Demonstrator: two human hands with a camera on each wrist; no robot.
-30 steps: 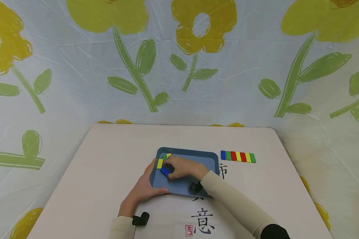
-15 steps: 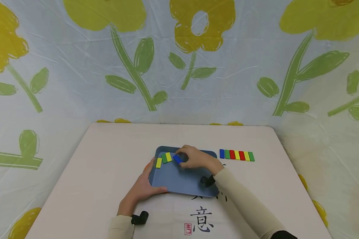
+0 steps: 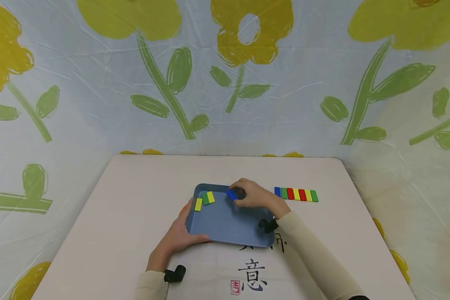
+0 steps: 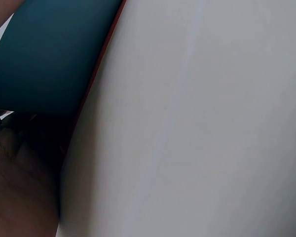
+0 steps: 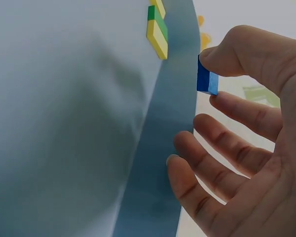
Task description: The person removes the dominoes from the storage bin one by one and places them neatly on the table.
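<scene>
Between thumb and index finger, my right hand (image 3: 254, 196) pinches a blue block (image 5: 204, 78), raised above the far rim of a blue-grey tray (image 3: 230, 227). The other fingers spread loosely in the right wrist view. My left hand (image 3: 178, 234) grips the tray's near left corner, thumb along the front edge and fingers down the left side. Inside the tray, toward its far left, lie a green block (image 3: 205, 198) and a yellow block (image 3: 211, 197) side by side, with another yellow block (image 3: 198, 204) apart from them. In the left wrist view a red edge (image 4: 99, 59) shows under the tray.
Right of the tray, a row of blue, green, red and yellow blocks (image 3: 296, 194) lies flat on the pale table (image 3: 135, 187). Black characters (image 3: 252, 276) and a red stamp are printed in front of the tray. A flowered cloth (image 3: 285, 104) hangs behind.
My right hand has moved right and away from me with the blue block, from the tray's left part to its far rim, uncovering the green and yellow blocks. The left hand stays on the tray.
</scene>
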